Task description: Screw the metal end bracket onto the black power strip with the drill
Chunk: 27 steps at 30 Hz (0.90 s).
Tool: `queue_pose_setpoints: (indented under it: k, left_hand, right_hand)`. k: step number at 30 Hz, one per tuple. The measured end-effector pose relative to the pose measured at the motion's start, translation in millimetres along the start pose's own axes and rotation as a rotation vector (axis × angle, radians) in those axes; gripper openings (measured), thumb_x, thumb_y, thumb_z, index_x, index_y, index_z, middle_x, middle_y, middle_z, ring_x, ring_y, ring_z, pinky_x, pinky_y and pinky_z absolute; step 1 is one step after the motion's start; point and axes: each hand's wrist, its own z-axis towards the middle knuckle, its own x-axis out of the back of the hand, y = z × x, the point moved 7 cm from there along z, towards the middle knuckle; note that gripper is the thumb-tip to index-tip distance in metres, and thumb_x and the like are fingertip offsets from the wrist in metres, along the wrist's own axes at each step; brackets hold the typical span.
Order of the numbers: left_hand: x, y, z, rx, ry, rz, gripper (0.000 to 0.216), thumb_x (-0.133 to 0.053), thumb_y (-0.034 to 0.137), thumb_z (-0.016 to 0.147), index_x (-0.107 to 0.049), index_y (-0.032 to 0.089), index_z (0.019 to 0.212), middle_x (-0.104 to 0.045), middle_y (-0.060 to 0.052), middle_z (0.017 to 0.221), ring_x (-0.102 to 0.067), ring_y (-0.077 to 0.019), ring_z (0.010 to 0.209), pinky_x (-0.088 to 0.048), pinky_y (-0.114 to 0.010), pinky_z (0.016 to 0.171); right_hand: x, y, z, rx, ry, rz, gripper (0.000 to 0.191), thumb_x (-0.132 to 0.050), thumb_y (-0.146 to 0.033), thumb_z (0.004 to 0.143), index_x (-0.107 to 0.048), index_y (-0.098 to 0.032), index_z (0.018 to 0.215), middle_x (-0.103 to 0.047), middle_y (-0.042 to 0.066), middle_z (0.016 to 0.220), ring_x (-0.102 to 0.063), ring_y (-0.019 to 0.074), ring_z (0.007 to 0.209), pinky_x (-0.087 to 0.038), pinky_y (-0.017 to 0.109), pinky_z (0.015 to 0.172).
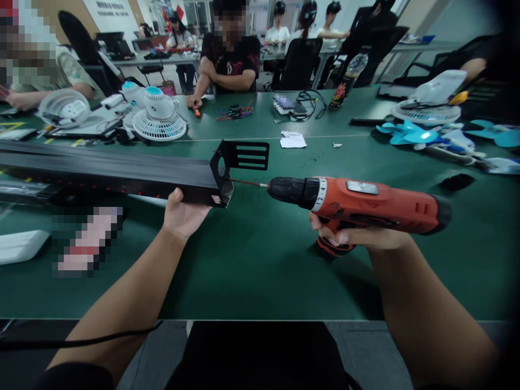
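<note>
My left hand [186, 213] grips the near end of a long black metal channel [162, 176] from below, its thumb up along the side. A black slotted bracket [248, 155] stands at that channel's open end. In my right hand [345, 234] is an orange and black cordless drill [365, 203], fingers wrapped around its handle. The drill points left, and its long thin bit [247, 182] reaches the channel's end beside the bracket. Whether the tip sits in a screw or a hole cannot be made out.
White fans [160, 122] and loose parts lie at the back left. Blue fan blades [408, 132] are on the right, near a drink bottle [349, 78]. Paper scraps [293, 140] and wires [235, 112] lie mid-table. A person [230, 59] sits opposite.
</note>
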Motion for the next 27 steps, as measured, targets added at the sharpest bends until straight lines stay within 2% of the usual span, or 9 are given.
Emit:
queue_pose_setpoints:
  k: [3,6,10,15,19,24,27]
  left_hand:
    - [-0.8,0.4,0.2,0.003,0.007,0.008,0.072,-0.102,0.058,0.076,-0.079,0.027,0.138,-0.085,-0.011,0.137,-0.073,-0.0394,0.144,-0.07,-0.044,0.104]
    - [-1.8,0.6,0.1,0.004,0.008,0.026,0.074,-0.102,0.059,0.076,-0.079,0.027,0.139,-0.085,-0.012,0.136,-0.07,-0.0411,0.148,-0.068,-0.046,0.108]
    - [-1.9,0.5,-0.6,-0.008,0.016,0.04,0.072,-0.1,0.06,0.078,-0.078,0.028,0.139,-0.085,-0.011,0.137,-0.068,-0.0422,0.149,-0.067,-0.05,0.111]
    - [-1.6,-0.7,0.0,-0.008,-0.011,0.026,0.073,-0.098,0.059,0.08,-0.076,0.029,0.143,-0.084,-0.011,0.138,-0.067,-0.0404,0.152,-0.065,-0.048,0.113]
    - [-2.1,0.0,0.2,0.0,-0.027,0.025,0.074,-0.098,0.059,0.082,-0.075,0.029,0.145,-0.083,-0.011,0.142,-0.065,-0.0401,0.154,-0.065,-0.048,0.115]
    - [-5.1,0.8,-1.1,0.007,-0.023,0.032,0.075,-0.099,0.059,0.08,-0.075,0.028,0.143,-0.083,-0.011,0.142,-0.062,-0.0406,0.157,-0.064,-0.049,0.116]
    - [-5.2,1.1,-1.2,-0.008,-0.007,0.021,0.073,-0.099,0.058,0.08,-0.076,0.03,0.142,-0.084,-0.01,0.141,-0.065,-0.0404,0.154,-0.065,-0.049,0.115]
  right_hand:
    - [0.5,2.3,-1.1,-0.035,-0.007,0.0,0.035,-0.092,-0.042,0.098,-0.081,-0.02,0.123,-0.074,0.006,0.095,-0.059,0.0108,0.06,-0.056,0.023,0.051]
    - [2.9,4.8,-2.5,-0.08,0.001,-0.013,0.035,-0.091,-0.045,0.098,-0.081,-0.021,0.121,-0.073,0.005,0.095,-0.059,0.0111,0.059,-0.056,0.024,0.051]
    - [4.0,5.4,-2.8,-0.106,0.007,-0.033,0.036,-0.094,-0.048,0.095,-0.082,-0.022,0.116,-0.069,0.002,0.084,-0.057,0.0121,0.057,-0.054,0.024,0.049]
    - [2.4,4.0,-0.7,-0.078,0.027,-0.002,0.036,-0.094,-0.047,0.095,-0.083,-0.022,0.118,-0.073,0.005,0.092,-0.058,0.0122,0.058,-0.054,0.025,0.048]
    - [1.4,3.2,-0.7,-0.043,0.014,0.014,0.037,-0.094,-0.044,0.095,-0.082,-0.02,0.12,-0.071,0.003,0.087,-0.056,0.0119,0.058,-0.054,0.024,0.048]
    - [3.5,5.4,-2.9,-0.075,0.018,-0.014,0.036,-0.093,-0.047,0.095,-0.083,-0.023,0.121,-0.073,0.004,0.094,-0.059,0.0116,0.059,-0.055,0.024,0.049]
    - [3.7,4.1,-2.7,-0.086,0.031,-0.043,0.034,-0.092,-0.05,0.096,-0.084,-0.026,0.118,-0.071,0.002,0.089,-0.058,0.0121,0.058,-0.055,0.025,0.05]
